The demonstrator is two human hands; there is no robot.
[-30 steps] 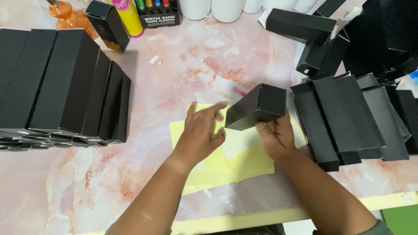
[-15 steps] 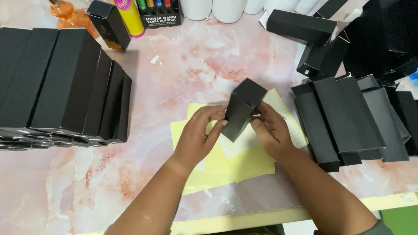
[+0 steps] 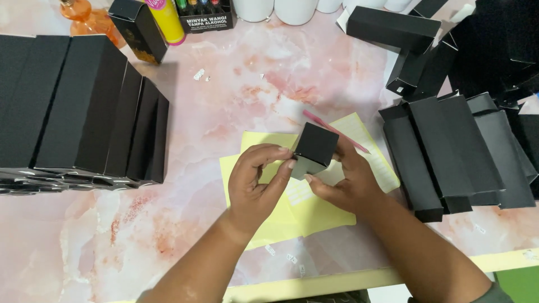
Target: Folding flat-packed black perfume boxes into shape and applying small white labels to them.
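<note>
On a pink marble table (image 3: 224, 112), a small black box (image 3: 314, 150) stands on end over yellow paper sheets (image 3: 292, 207), gripped between both hands (left hand (image 3: 255, 182) curled on its near side, right hand (image 3: 345, 182) cupping the far side). The closing of its end flap appears underway; finishing it likely calls for a firm tuck. Stacks of flat black boxes (image 3: 84, 106) wait alongside.
</note>
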